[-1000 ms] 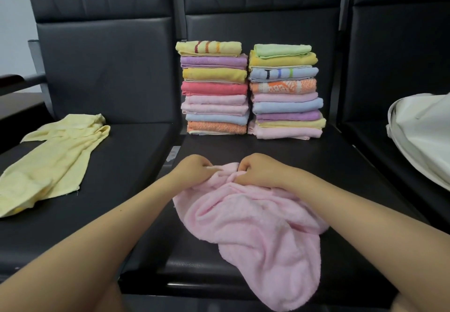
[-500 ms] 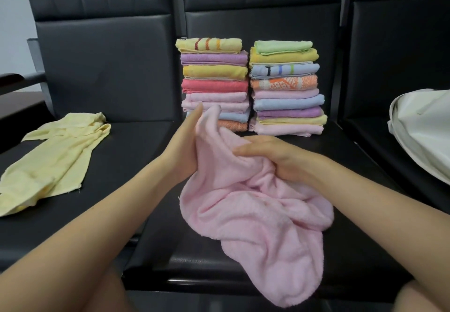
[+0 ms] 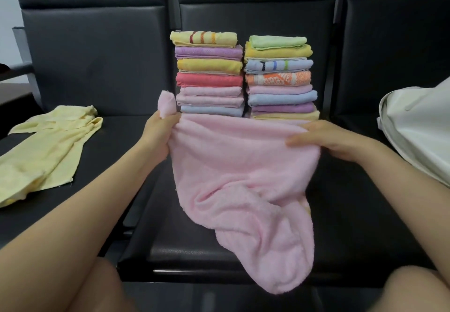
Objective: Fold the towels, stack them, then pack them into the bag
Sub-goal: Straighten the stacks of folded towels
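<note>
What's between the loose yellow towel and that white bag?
In the head view, between the yellow towel and the white bag: both hands, holding up the pink towel, and behind them two folded stacks.

A: Can you read any words here?

B: No. I see no words, no numbers and no signs at all.

A: What about the folded towels? Some have stripes.

B: The stripes are only colours. They are not letters.

A: And the white bag by the right edge of the seats?

B: It is plain too. Nothing is written on it.
</note>
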`<state>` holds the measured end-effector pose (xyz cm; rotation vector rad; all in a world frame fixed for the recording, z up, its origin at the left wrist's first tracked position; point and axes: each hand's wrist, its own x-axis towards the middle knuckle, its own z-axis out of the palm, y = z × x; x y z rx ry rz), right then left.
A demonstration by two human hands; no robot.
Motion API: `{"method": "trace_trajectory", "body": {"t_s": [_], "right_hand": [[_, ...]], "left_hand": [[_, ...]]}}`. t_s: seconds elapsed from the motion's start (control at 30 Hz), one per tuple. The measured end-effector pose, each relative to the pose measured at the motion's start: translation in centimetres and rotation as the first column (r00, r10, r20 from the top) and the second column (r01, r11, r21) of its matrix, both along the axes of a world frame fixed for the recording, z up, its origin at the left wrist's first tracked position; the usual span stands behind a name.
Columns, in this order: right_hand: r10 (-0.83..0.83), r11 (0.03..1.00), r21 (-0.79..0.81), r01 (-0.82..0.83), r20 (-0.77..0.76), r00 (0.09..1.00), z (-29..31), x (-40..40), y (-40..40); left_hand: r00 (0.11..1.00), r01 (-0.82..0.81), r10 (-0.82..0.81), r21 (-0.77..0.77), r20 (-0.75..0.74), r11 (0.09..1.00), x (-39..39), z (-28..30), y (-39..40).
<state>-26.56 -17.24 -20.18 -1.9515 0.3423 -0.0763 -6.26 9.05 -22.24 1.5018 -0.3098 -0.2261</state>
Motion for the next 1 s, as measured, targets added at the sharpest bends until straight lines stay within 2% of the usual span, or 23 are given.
{"method": "trace_trajectory", "body": {"t_s": [0.1,0.17,0.23,0.3,0.37,0.43,0.53,0.6,0.67,0.77,0.87,0.93,1.0], "right_hand": [[-0.245,0.953,0.215,0.214,0.131,0.961,-1.0,0.5,-1.4],[-0.467,0.857,0.356,0.372,0.231,0.854,-1.2,1.5,-1.8],[-0.585,0.770,0.481,0.419,0.270,0.765,-1.4,2.8,-2.0],[-0.561,0.764,0.510,0.396,0.221,0.797,-2.5,3.6,-1.9],[-0.495,0.777,0.481,0.406,0.067,0.866,-3.9,3.7,-1.7],[-0.493,0.766,0.459,0.450,-0.029,0.869,-4.4,3.2,-0.9],[-0.519,0.748,0.474,0.465,-0.018,0.855,-3.9,2.0,0.6],[-0.475,0.777,0.449,0.441,-0.042,0.879,-3.6,1.0,1.8],[-0.393,0.819,0.400,0.412,-0.133,0.910,-3.6,0.2,3.0],[-0.330,0.898,0.209,0.387,-0.261,0.907,-4.0,0.0,3.6],[-0.363,0.919,0.070,0.388,-0.232,0.902,-4.1,0.2,4.1],[-0.388,0.896,0.182,0.405,-0.126,0.913,-3.6,0.3,4.3],[-0.440,0.823,0.412,0.391,0.026,0.898,-2.7,0.7,3.8]], "left_hand": [[0.996,-0.072,0.069,-0.050,-0.061,0.996,1.8,-0.4,-0.6],[0.996,-0.034,0.024,-0.113,-0.085,0.993,2.3,-0.9,-1.4],[0.993,-0.013,0.001,-0.106,-0.115,0.994,2.3,-1.8,-2.3],[0.992,-0.027,0.023,-0.034,-0.126,0.999,1.9,-2.8,-2.8],[0.986,-0.026,0.035,0.057,-0.164,0.998,1.5,-3.6,-2.8],[0.974,0.018,0.008,0.114,-0.227,0.993,0.9,-4.1,-2.6],[0.972,0.124,-0.080,0.190,-0.223,0.974,-1.9,-4.1,-2.3],[0.965,0.181,-0.134,0.207,-0.224,0.961,-4.1,-4.1,-2.3],[0.932,0.257,-0.201,0.159,-0.302,0.953,-6.1,-4.2,-2.3],[0.837,0.406,-0.352,0.044,-0.420,0.913,-8.7,-3.9,-2.7],[0.740,0.531,-0.496,-0.060,-0.455,0.845,-10.2,-3.2,-3.4],[0.730,0.503,-0.523,-0.172,-0.440,0.847,-10.4,-2.4,-4.0],[0.755,0.417,-0.504,-0.284,-0.420,0.863,-9.9,-1.4,-4.4]]}}
